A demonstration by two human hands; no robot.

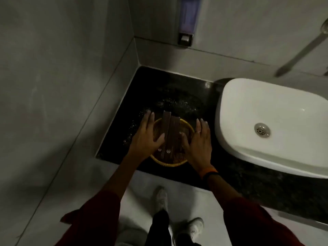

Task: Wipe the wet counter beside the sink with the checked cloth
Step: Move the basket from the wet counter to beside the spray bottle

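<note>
A round woven basket point(168, 163) sits on the dark counter point(159, 89) left of the white sink point(266, 121). Two flat dark packets point(171, 137) lie in the basket. My left hand point(148, 134) grips the basket's left side, thumb over the rim. My right hand point(199, 141) holds its right side, with a ring on one finger. Water droplets point(170, 102) glint on the counter beyond and left of the basket. No checked cloth shows in view.
Grey walls close the counter at the left and back. A soap dispenser point(186, 32) hangs on the back wall. A metal tap point(301, 52) reaches over the sink from the upper right. My shoes point(160, 197) stand on the pale floor below the counter edge.
</note>
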